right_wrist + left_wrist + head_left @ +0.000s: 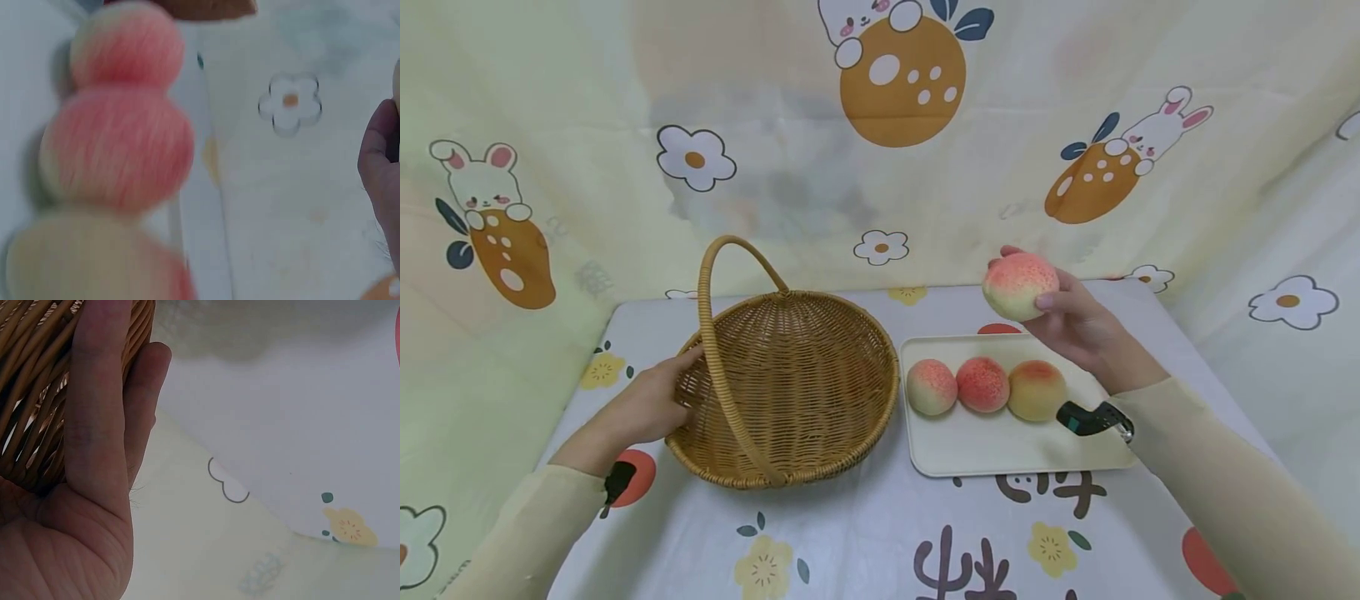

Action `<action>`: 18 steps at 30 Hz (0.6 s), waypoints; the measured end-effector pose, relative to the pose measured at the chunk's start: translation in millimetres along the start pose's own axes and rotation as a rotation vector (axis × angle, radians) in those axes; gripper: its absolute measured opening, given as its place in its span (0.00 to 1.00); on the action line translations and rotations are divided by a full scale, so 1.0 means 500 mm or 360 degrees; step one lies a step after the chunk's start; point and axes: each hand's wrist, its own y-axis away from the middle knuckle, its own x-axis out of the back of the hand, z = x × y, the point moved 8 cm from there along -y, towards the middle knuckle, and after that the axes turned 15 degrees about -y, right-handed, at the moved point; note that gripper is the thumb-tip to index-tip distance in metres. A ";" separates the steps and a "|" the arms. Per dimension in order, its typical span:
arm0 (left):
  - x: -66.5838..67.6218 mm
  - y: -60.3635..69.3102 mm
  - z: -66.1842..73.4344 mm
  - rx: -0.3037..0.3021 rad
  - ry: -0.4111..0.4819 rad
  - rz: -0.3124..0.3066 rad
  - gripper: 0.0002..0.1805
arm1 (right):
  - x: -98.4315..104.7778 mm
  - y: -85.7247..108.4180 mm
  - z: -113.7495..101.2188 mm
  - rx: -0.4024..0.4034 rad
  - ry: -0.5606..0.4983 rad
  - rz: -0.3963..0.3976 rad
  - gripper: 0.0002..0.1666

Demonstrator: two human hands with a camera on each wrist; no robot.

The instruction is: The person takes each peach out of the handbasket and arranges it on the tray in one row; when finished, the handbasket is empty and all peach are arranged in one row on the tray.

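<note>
A round wicker basket (pixel 797 383) with a tall arched handle stands left of centre, its opening tilted towards me. My left hand (pixel 651 404) holds its left side, and the left wrist view shows the fingers (pixel 97 425) lying along the woven wall. Over the back of a cream tray (pixel 985 450), my right hand (pixel 1078 329) holds a pink and pale green peach (pixel 1020 285) in the air. Three fruits sit in a row on the tray: a pink-green peach (pixel 932 387), a redder peach (pixel 982 385) and a yellowish peach (pixel 1037 390).
A white patterned cloth (pixel 850 533) covers the table. Behind and at both sides hang cream curtains (pixel 790 183) printed with rabbits and flowers. The tray's left edge lies close to the basket's right rim. A dark band (pixel 1093 419) is on the right wrist.
</note>
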 end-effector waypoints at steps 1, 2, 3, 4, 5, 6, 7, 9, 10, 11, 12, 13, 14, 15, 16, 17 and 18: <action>0.000 0.000 0.000 0.0004 0.0002 -0.0003 0.52 | 0.009 0.012 -0.008 0.0013 0.0033 -0.0005 0.36; 0.000 0.000 0.000 0.0009 0.0003 -0.0007 0.52 | 0.016 0.024 -0.016 0.0025 0.0075 -0.0007 0.36; 0.001 0.000 0.000 0.0013 0.0004 -0.0011 0.52 | 0.024 0.035 -0.023 0.0041 0.0133 -0.0016 0.37; 0.002 0.000 0.000 0.0017 -0.0001 -0.0014 0.52 | 0.031 0.046 -0.032 0.0056 0.0206 -0.0029 0.37; 0.003 0.000 0.000 0.0017 -0.0008 -0.0015 0.53 | 0.038 0.057 -0.039 0.0071 0.0271 -0.0042 0.38; 0.004 0.000 0.000 0.0020 -0.0011 -0.0016 0.53 | 0.046 0.067 -0.047 0.0084 0.0317 -0.0054 0.39; 0.004 0.001 0.000 0.0024 -0.0017 -0.0017 0.53 | 0.055 0.077 -0.054 0.0096 0.0366 -0.0060 0.40; 0.005 0.001 -0.001 0.0032 -0.0015 -0.0019 0.53 | 0.075 0.096 -0.067 0.0116 0.0477 -0.0058 0.40; 0.004 0.000 -0.003 0.0034 -0.0014 -0.0021 0.52 | 0.087 0.106 -0.072 0.0115 0.0536 -0.0058 0.40; 0.003 0.000 -0.002 0.0037 -0.0008 -0.0021 0.52 | 0.099 0.115 -0.076 0.0111 0.0592 -0.0047 0.41; 0.002 -0.001 -0.002 0.0039 -0.0004 -0.0022 0.52 | 0.112 0.125 -0.080 0.0097 0.0661 -0.0025 0.41; 0.002 -0.002 -0.002 0.0037 -0.0005 -0.0020 0.51 | 0.124 0.135 -0.082 0.0078 0.0739 -0.0006 0.41; 0.001 -0.002 -0.002 0.0034 -0.0003 -0.0017 0.51 | 0.136 0.144 -0.082 0.0049 0.0823 0.0023 0.41; 0.001 -0.003 -0.002 0.0029 -0.0009 -0.0012 0.51 | 0.147 0.153 -0.081 0.0015 0.0924 0.0065 0.42; 0.001 -0.003 -0.001 0.0025 -0.0011 -0.0007 0.51 | 0.160 0.162 -0.080 -0.0022 0.1028 0.0116 0.42; 0.001 -0.004 -0.001 0.0021 -0.0014 -0.0002 0.51 | 0.171 0.170 -0.079 -0.0065 0.1126 0.0180 0.43; 0.000 -0.004 -0.001 0.0020 -0.0015 0.0000 0.51 | 0.183 0.178 -0.076 -0.0113 0.1216 0.0242 0.44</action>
